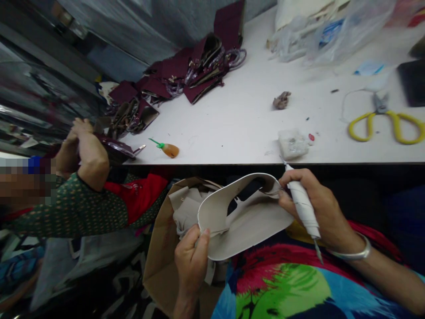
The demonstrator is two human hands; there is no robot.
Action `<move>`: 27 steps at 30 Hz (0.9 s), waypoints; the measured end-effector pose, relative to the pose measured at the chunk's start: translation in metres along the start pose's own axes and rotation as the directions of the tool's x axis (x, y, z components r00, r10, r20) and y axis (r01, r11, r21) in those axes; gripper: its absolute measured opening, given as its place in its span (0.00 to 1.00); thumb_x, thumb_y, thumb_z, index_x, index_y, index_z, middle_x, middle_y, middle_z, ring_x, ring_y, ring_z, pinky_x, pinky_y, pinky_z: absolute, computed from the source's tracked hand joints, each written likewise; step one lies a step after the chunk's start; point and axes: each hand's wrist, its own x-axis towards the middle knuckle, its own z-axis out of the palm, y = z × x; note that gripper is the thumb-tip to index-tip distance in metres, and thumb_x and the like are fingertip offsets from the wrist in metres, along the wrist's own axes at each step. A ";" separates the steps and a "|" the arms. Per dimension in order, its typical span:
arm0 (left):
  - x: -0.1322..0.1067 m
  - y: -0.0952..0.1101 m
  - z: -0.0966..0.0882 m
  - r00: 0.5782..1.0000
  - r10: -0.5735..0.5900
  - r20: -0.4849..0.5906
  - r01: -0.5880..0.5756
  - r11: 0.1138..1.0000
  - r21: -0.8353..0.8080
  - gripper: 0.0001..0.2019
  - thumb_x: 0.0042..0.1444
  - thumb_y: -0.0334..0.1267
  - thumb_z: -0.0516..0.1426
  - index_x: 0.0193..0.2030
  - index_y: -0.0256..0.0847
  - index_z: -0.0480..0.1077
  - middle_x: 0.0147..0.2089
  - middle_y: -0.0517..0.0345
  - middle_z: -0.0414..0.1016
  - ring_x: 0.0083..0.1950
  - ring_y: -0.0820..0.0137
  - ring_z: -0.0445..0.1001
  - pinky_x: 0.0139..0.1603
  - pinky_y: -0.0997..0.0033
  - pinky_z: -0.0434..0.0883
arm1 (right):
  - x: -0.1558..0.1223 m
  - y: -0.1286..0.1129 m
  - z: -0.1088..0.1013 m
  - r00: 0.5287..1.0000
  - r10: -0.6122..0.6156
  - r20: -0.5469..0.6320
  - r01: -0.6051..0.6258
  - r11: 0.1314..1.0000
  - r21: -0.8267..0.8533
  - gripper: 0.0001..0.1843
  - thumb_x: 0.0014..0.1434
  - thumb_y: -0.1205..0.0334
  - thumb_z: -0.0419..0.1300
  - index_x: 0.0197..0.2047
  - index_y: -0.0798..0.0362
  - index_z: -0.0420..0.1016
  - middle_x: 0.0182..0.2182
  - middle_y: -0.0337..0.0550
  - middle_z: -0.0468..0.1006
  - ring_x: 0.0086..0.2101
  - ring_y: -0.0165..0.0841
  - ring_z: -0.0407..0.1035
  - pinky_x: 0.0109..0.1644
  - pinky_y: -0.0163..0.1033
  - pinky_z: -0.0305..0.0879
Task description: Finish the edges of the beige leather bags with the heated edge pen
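My left hand [192, 254] is closed on the near left edge of a cream bag piece [245, 228], thumb on top. The piece looks like smooth leather, curved round on itself with an opening in the middle. My right hand [318, 204] is closed round a white-wrapped pointed tool [303, 204], with thin metal showing at both ends. The same hand's fingertips meet the right end of the bag piece. The piece is held up off the table, before its front edge, above my lap.
A cardboard box [157, 252] of cream pieces stands below left. On the white table [232, 119] are yellow-handled cutters [380, 108], a whitish block [292, 144], an orange bottle [170, 150] and maroon bags [175, 66]. A co-worker's arm [93, 153] is at left.
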 end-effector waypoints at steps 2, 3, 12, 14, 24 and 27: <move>0.000 0.004 -0.001 0.999 0.034 -0.024 -0.034 0.999 -0.003 0.15 0.63 0.39 0.58 0.24 0.40 0.69 0.28 0.61 0.70 0.30 0.71 0.69 0.33 0.76 0.66 | 0.001 0.003 0.001 0.999 0.037 0.003 -0.037 0.999 0.009 0.09 0.61 0.64 0.63 0.45 0.49 0.70 0.25 0.31 0.71 0.21 0.27 0.64 0.26 0.30 0.61; 0.000 0.008 -0.001 0.998 0.045 -0.037 -0.045 0.999 -0.006 0.15 0.63 0.39 0.59 0.24 0.40 0.69 0.28 0.61 0.70 0.30 0.71 0.69 0.32 0.76 0.66 | 0.001 0.005 0.000 0.998 0.055 -0.002 -0.055 0.998 0.006 0.09 0.61 0.64 0.62 0.45 0.48 0.70 0.25 0.30 0.71 0.21 0.27 0.64 0.26 0.30 0.61; 0.012 0.041 0.006 0.976 0.183 -0.120 -0.190 0.980 -0.052 0.11 0.60 0.36 0.60 0.26 0.41 0.73 0.29 0.61 0.75 0.31 0.71 0.72 0.34 0.75 0.66 | -0.002 0.014 -0.010 0.991 0.132 -0.011 -0.132 0.991 0.027 0.08 0.60 0.64 0.61 0.43 0.48 0.70 0.25 0.30 0.66 0.23 0.27 0.61 0.27 0.30 0.59; 0.018 0.046 0.008 0.964 0.232 -0.129 -0.242 0.967 -0.074 0.10 0.60 0.35 0.60 0.26 0.41 0.74 0.31 0.60 0.77 0.32 0.71 0.73 0.35 0.75 0.67 | -0.005 0.020 -0.010 0.990 0.135 -0.036 -0.134 0.990 0.033 0.09 0.59 0.64 0.61 0.44 0.48 0.70 0.26 0.30 0.67 0.23 0.27 0.62 0.28 0.31 0.60; 0.044 0.056 0.018 0.935 0.347 -0.074 -0.352 0.933 -0.076 0.10 0.64 0.34 0.60 0.29 0.41 0.73 0.31 0.59 0.74 0.33 0.69 0.71 0.36 0.72 0.67 | -0.020 0.028 -0.021 0.988 0.124 -0.086 -0.131 0.989 -0.075 0.11 0.60 0.63 0.63 0.46 0.47 0.69 0.26 0.30 0.70 0.22 0.28 0.64 0.28 0.30 0.64; 0.048 0.057 0.021 0.936 0.350 -0.045 -0.353 0.933 -0.072 0.12 0.65 0.33 0.57 0.29 0.41 0.73 0.29 0.59 0.72 0.33 0.69 0.71 0.36 0.71 0.67 | -0.023 0.030 -0.024 0.985 0.136 -0.107 -0.144 0.986 -0.080 0.12 0.59 0.61 0.64 0.46 0.47 0.70 0.26 0.31 0.71 0.21 0.28 0.64 0.26 0.30 0.65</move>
